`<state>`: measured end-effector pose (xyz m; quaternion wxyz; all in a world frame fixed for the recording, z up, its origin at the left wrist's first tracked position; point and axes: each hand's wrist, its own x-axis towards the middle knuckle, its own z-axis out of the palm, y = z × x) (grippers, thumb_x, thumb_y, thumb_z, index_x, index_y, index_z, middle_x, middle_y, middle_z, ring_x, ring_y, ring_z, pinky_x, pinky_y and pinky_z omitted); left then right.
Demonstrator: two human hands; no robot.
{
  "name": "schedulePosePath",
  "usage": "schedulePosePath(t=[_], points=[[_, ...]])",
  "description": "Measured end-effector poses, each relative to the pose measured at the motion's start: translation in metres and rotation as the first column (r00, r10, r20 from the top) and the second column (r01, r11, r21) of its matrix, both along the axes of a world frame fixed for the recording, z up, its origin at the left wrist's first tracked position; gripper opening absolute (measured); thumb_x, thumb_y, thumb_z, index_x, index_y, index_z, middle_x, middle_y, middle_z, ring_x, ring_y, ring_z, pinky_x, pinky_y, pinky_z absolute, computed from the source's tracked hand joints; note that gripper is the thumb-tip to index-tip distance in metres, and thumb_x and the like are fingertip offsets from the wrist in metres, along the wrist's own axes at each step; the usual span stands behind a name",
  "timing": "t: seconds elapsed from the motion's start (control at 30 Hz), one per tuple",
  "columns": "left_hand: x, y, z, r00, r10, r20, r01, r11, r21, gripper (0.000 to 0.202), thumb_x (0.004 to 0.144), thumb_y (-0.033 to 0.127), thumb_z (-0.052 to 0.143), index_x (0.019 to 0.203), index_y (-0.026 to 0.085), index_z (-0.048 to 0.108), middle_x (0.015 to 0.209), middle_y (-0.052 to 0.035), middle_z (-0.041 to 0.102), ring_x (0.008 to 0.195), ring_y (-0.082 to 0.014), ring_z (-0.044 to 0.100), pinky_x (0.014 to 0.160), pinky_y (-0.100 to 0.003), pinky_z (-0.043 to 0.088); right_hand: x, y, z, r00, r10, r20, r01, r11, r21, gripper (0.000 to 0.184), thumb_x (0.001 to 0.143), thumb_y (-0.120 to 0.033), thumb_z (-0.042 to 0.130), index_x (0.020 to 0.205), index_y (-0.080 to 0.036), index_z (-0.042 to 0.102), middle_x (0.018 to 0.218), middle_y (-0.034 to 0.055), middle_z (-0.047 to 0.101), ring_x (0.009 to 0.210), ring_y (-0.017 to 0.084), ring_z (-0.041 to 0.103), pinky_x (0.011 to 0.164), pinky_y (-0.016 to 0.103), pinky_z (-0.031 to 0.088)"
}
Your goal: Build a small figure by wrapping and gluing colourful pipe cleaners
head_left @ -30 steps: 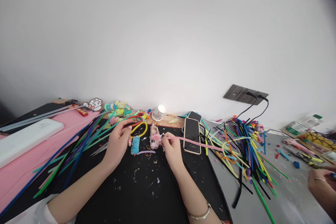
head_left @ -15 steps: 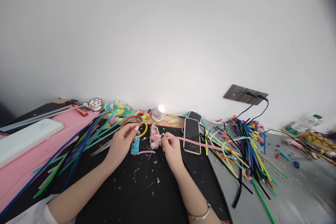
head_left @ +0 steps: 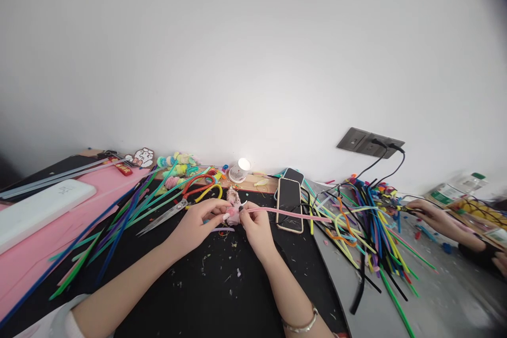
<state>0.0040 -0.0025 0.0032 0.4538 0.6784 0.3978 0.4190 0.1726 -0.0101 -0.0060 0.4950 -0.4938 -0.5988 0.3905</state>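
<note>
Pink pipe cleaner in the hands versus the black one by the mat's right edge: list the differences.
The pink pipe cleaner is pinched by the right hand and runs nearly straight across a phone; the black pipe cleaner lies untouched on the grey surface, curving at its near end. Both are thin stems.

Craft worktable: pipe-cleaner heap (head_left: pixel 372 216), scissors (head_left: pixel 174 208), phones (head_left: pixel 289 198), wall socket (head_left: pixel 370 142).

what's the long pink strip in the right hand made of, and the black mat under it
Pink strip: looks like a fuzzy chenille pipe cleaner, matte, soft-edged, gently bent. Black mat: matte, perhaps felt or rubber; lint specks cling to it.
</note>
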Motion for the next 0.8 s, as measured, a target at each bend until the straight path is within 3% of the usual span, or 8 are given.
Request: schedulePosePath(t=[0.8], points=[[0.0011,0.0024,-0.0060,0.995,-0.043,0.085,0.051,0.994,-0.095,0.017,0.077,0.025,0.059,0.092,0.021,0.066,0.088,-0.0050,0.072,0.086,-0.0212,0.068,0.082,-0.035,0.054,-0.0013,0.0002,0.0016,0.997,0.067,0.041,-0.066,0.998,-0.021,0.024,0.076,-0.024,0.045,0.053,-0.021,0.039,0.049,-0.0070,0.032,0.047,0.010,0.027,0.047,0.024,0.019]])
